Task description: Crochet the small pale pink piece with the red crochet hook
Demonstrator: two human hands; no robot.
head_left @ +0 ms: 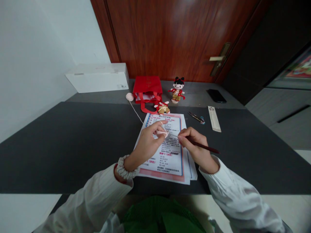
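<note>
My left hand (147, 145) pinches a loop of pale pink yarn (163, 128) between its fingers, above a printed red-and-blue sheet (167, 160). My right hand (194, 145) grips a slender dark crochet hook (202, 146), its tip close to the loop. From the left hand, the yarn strand (135, 111) runs back across the dark table to a small pink yarn ball (129, 96). A white scrunchie (123, 167) circles my left wrist.
Behind the sheet are a red gift bag (147, 87) and a small doll (162, 108). A larger doll (177, 90) stands nearby. To the right lie small scissors (195, 117), a long paper strip (214, 118) and a black phone (216, 95). A white box (97, 77) sits back left.
</note>
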